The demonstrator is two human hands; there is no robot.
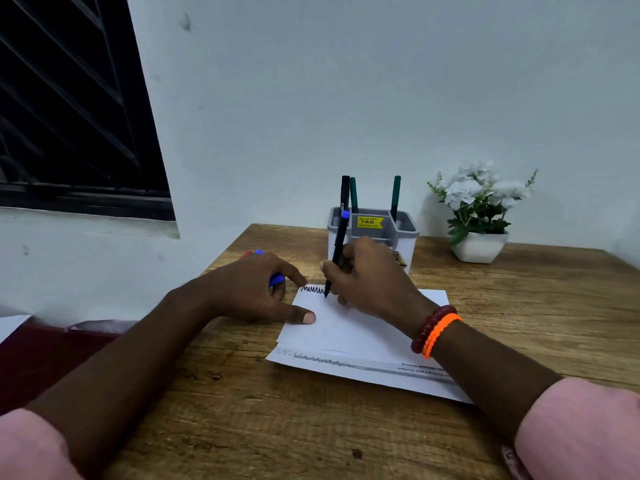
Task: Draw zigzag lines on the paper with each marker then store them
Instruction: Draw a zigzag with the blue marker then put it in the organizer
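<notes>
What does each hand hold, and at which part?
The right hand grips the marker on its lower barrel, near the tip. The left hand holds the blue cap under curled fingers; the exact hold is hidden.

Three markers standing in holder: one black, two green, one marker in right hand, one blue cap in left hand, two paper sheets, one flower pot, two wrist bands.

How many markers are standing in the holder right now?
3 in the grey holder: a black marker and a green marker together at its left, another green marker toward its right. Shorter ones inside could be hidden by the holder wall.
</notes>
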